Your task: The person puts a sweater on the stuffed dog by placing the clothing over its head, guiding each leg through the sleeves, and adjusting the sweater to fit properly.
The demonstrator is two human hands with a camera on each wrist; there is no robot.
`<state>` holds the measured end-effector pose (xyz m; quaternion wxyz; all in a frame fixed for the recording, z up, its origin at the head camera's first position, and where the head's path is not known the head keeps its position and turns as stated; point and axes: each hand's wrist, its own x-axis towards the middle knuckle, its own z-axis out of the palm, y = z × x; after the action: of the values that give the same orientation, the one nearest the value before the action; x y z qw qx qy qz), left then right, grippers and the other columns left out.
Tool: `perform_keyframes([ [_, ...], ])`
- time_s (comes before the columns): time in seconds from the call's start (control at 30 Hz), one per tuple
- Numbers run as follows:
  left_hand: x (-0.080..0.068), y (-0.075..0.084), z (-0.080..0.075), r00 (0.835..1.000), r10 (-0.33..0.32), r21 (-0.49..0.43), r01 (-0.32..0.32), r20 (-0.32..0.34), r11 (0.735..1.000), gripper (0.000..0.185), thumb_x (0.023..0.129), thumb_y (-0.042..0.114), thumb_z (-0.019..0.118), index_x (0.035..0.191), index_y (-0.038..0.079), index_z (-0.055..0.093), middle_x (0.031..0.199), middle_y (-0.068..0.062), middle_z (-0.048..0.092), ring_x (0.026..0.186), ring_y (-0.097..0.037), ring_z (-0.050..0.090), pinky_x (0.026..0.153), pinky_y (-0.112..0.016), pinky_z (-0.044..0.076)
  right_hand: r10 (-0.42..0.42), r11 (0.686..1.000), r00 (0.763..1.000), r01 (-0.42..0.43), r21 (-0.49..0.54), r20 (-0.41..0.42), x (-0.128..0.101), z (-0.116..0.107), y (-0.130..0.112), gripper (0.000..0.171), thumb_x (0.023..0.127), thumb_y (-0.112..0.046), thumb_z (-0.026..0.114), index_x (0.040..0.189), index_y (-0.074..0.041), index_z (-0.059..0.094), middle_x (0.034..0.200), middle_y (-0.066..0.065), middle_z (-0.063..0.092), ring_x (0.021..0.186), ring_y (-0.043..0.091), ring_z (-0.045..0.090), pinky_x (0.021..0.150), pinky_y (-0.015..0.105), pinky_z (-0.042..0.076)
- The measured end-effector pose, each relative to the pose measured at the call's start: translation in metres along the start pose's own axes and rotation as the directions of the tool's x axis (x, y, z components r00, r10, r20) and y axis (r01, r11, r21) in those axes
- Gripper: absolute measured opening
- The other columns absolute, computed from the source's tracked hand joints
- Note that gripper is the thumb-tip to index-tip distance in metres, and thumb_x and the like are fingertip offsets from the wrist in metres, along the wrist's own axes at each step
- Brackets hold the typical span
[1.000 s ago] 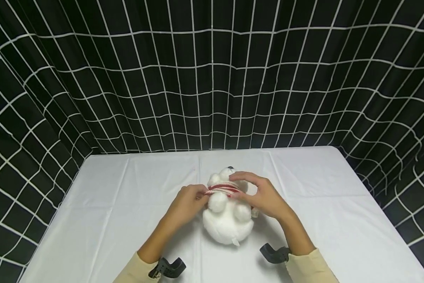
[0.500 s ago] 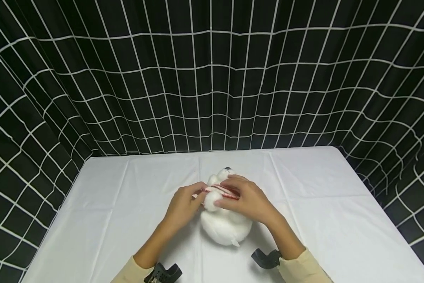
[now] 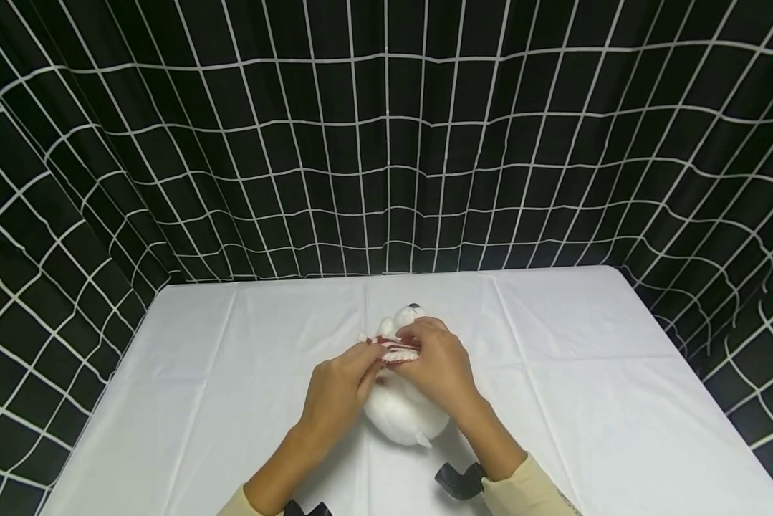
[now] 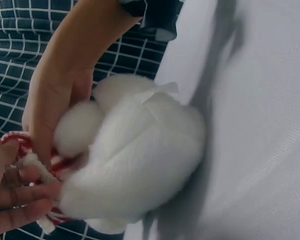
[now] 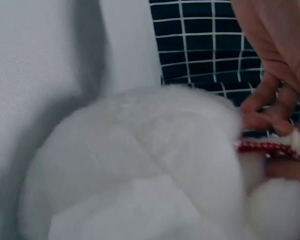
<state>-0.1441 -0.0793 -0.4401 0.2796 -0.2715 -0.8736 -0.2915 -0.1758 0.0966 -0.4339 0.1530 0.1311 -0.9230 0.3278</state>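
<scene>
The left hand (image 3: 337,387) pinches the left end of a red-and-white striped scarf (image 3: 395,348) with curled fingertips, and the right hand (image 3: 438,365) pinches the same scarf from the other side, its fingers bent over the neck of a white plush polar bear (image 3: 402,412). The two hands meet almost fingertip to fingertip over the scarf, so neither is clearly nearer. The bear lies on its back at the middle of the white-covered desk (image 3: 586,373), its long axis running away from the person: black nose (image 3: 415,307) at the far end, rump and small tail toward the sleeves. The scarf crosses that axis, wrapped around the neck just beyond the knuckles.

Compared with a second ago, the right hand has slid leftward off the bear's far flank, both hands have drawn together, and the scarf looks bunched into a shorter span.
</scene>
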Motion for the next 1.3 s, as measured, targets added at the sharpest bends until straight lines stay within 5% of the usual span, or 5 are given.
perform_keyframes([
  [0.2, -0.002, 0.001, 0.006, 0.999, 0.051, -0.039, -0.050, 0.018, 0.998, 0.008, 0.090, 0.015, 0.073, 0.098, 0.017, 0.071, 0.091, 0.006, 0.070, 0.070, -0.006, 0.062, 0.058, -0.026, 0.052, -0.053, 0.989, 0.991, 0.037, -0.140, -0.119, 0.001, 0.009, -0.003, 0.021, 0.074, -0.015, 0.084, 0.092, -0.008, 0.077, 0.078, 0.003, 0.069, 0.102, 0.028, 0.064, 0.079, 0.048, 0.052],
  [0.57, -0.001, -0.010, 0.002, 0.994, -0.098, -0.011, 0.099, 0.050, 0.995, 0.020, 0.080, 0.007, 0.082, 0.089, 0.015, 0.066, 0.081, 0.007, 0.062, 0.066, -0.007, 0.057, 0.056, -0.024, 0.048, -0.156, 0.985, 0.987, 0.158, -0.068, 0.038, 0.002, -0.004, 0.010, 0.044, 0.061, -0.023, 0.097, 0.099, -0.010, 0.078, 0.094, 0.002, 0.071, 0.101, 0.028, 0.059, 0.080, 0.047, 0.048],
  [0.93, 0.000, -0.016, 0.006, 0.992, -0.024, -0.107, 0.037, 0.124, 0.994, 0.012, 0.085, 0.021, 0.082, 0.093, 0.021, 0.073, 0.088, 0.011, 0.065, 0.072, -0.007, 0.058, 0.061, -0.025, 0.050, -0.109, 0.990, 0.993, 0.105, -0.089, -0.041, 0.001, 0.006, 0.009, 0.028, 0.067, -0.018, 0.091, 0.091, -0.010, 0.078, 0.093, 0.003, 0.073, 0.112, 0.030, 0.059, 0.087, 0.050, 0.050],
  [1.13, 0.002, -0.042, 0.007, 0.935, -0.354, -0.455, 0.327, 0.027, 0.828, 0.005, 0.095, 0.017, 0.072, 0.096, 0.013, 0.074, 0.088, 0.003, 0.071, 0.067, -0.014, 0.067, 0.057, -0.025, 0.055, -0.120, 0.993, 0.985, 0.116, 0.034, 0.124, 0.004, -0.017, 0.017, 0.035, 0.070, -0.019, 0.093, 0.100, -0.010, 0.078, 0.098, 0.003, 0.072, 0.105, 0.026, 0.059, 0.087, 0.046, 0.050],
  [1.3, 0.003, -0.054, 0.007, 0.890, -0.423, -0.557, 0.442, 0.172, 0.703, 0.010, 0.093, 0.014, 0.075, 0.103, 0.011, 0.077, 0.094, -0.004, 0.072, 0.066, -0.026, 0.070, 0.055, -0.030, 0.056, -0.163, 0.968, 0.923, 0.081, 0.237, 0.349, 0.005, -0.041, 0.025, 0.048, 0.080, -0.027, 0.087, 0.121, -0.007, 0.071, 0.117, 0.004, 0.070, 0.117, 0.026, 0.059, 0.100, 0.049, 0.047],
])
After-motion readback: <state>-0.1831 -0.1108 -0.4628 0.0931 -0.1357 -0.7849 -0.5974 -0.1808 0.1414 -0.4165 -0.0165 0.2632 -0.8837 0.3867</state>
